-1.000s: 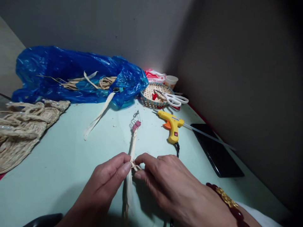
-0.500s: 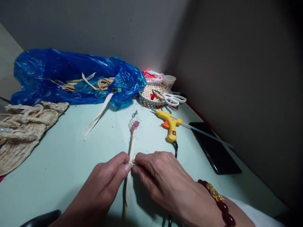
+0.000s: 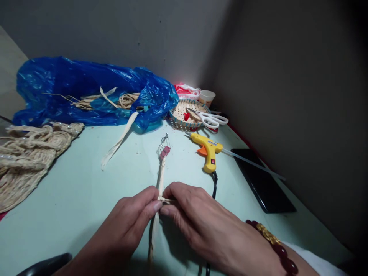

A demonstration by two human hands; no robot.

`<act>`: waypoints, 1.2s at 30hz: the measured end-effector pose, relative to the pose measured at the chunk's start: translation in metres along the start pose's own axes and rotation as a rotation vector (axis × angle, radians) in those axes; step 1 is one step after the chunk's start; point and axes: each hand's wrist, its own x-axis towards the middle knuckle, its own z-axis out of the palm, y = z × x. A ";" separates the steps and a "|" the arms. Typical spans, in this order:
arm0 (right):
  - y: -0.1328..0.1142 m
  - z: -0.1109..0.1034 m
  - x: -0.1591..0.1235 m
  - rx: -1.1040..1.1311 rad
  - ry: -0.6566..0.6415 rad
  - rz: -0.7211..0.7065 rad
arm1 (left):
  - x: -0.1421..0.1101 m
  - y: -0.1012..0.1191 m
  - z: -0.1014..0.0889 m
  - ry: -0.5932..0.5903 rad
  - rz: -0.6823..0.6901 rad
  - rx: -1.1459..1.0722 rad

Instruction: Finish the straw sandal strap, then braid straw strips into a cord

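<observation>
A pale raffia braid (image 3: 161, 174) runs down the table toward me, its far end gripped by a pink binder clip (image 3: 165, 152) that is hooked to a small metal fastening. My left hand (image 3: 130, 220) pinches the braid between thumb and forefinger at its working point. Just to the right, my right hand (image 3: 198, 222) has thumb and fingers closed around a strand that sticks out sideways from the braid. Below the hands a loose raffia tail (image 3: 155, 234) hangs toward the near edge. The far end of the held strand is hidden by the right fingers.
A blue plastic bag (image 3: 86, 76) with raffia spilling out lies at the back. A woven straw piece (image 3: 31, 168) is at left. To the right are a yellow glue gun (image 3: 211, 149), a black phone-like slab (image 3: 264, 188), white-handled scissors (image 3: 212, 120) and a bamboo basket (image 3: 184, 124).
My right hand has shifted slightly right, and its fingers have parted a little from the left thumb, showing more of the sideways strand. The left hand keeps its pinch.
</observation>
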 end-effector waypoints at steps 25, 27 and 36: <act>0.009 0.021 -0.001 -0.230 0.151 -0.213 | -0.007 0.005 0.010 0.210 0.200 0.420; 0.007 0.023 -0.001 -0.247 0.130 -0.192 | -0.007 0.006 0.012 0.206 0.154 0.396; 0.011 0.049 -0.002 -0.422 0.301 -0.410 | -0.005 0.006 0.011 0.078 -0.067 -0.110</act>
